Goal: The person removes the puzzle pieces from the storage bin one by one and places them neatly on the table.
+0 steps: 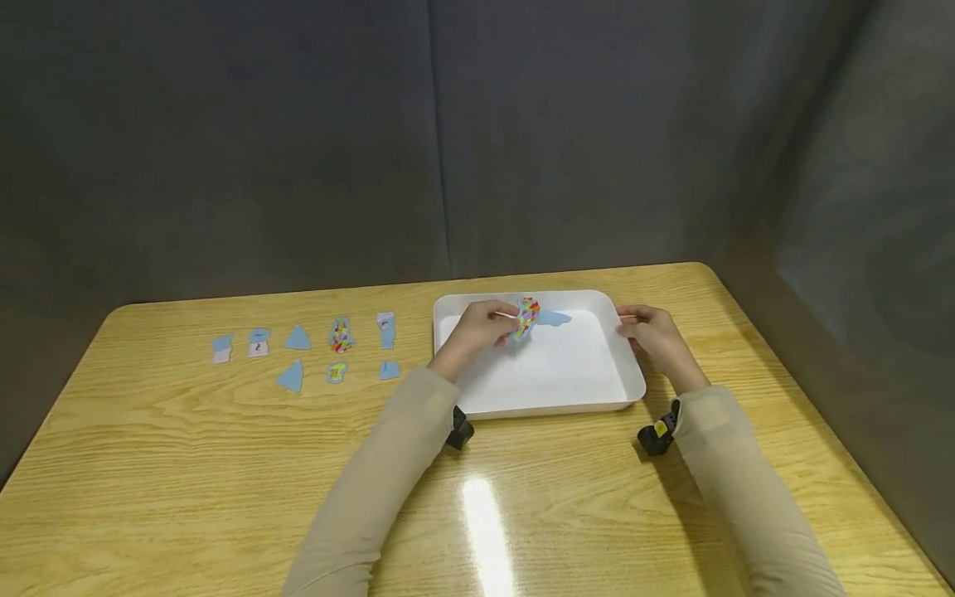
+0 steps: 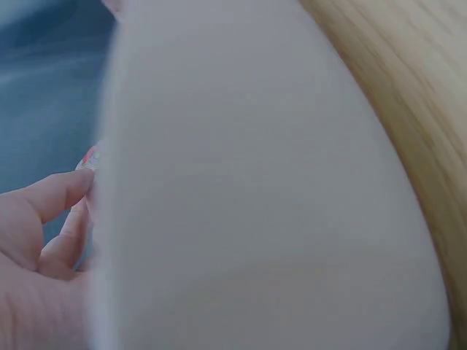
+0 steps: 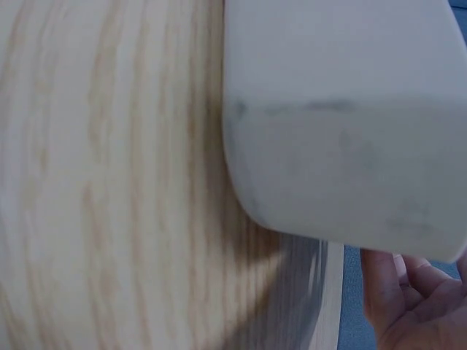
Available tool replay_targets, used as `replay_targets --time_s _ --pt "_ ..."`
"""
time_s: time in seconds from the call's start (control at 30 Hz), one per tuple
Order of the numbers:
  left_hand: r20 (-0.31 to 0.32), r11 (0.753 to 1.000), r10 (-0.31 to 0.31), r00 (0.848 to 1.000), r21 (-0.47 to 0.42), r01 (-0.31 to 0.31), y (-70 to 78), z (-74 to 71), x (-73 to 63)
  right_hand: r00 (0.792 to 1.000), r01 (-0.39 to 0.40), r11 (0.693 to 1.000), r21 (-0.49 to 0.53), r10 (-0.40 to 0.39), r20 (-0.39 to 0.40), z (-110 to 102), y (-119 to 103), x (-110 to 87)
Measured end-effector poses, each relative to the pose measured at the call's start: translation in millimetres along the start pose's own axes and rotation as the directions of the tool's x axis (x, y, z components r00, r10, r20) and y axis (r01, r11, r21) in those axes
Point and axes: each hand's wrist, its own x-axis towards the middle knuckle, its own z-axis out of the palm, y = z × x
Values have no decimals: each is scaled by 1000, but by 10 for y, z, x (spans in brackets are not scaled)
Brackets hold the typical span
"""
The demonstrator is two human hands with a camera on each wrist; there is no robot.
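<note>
My left hand [image 1: 483,325] is over the white tray [image 1: 552,385] and pinches a cutout piece with a multicoloured pattern [image 1: 527,313] and a light-blue edge. Behind that piece, a flat light-blue piece [image 1: 555,318] lies in the back part of the tray. At the tray's right side, my right hand [image 1: 656,332] holds the rim between thumb and fingers. The right wrist view shows its fingers [image 3: 383,292] beside the tray's outer wall. In the left wrist view the tray wall [image 2: 270,175] covers most of the held piece.
Left of the tray several small cutouts lie apart in two rows on the wooden table [image 1: 224,464]. Among them are a patterned piece [image 1: 341,336], a yellow-and-blue piece [image 1: 336,372] and a blue triangle [image 1: 298,337]. A dark curtain [image 1: 298,149] hangs behind the table.
</note>
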Motion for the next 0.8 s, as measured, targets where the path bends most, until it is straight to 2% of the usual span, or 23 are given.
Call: replay_targets --time_s 0.17,0.3,0.47,0.63,0.8 --pt "0 994 -28 1000 -109 28 48 -84 -88 1000 -17 1000 -3 17 -2 6 7 16" --pt "-9 987 -23 1000 -158 21 63 -167 -161 1000 -9 1000 -2 9 -8 -2 12 5" --pt "2 982 -7 1000 -187 8 40 -277 -213 1000 6 1000 11 -6 0 -13 37 4" --pt "-18 979 -32 999 -203 28 2 -393 -244 1000 -1 1000 9 1 6 -12 27 7" --pt "-33 984 -31 999 -175 25 -40 -503 -289 1000 -13 1000 -12 13 3 -14 5 5"
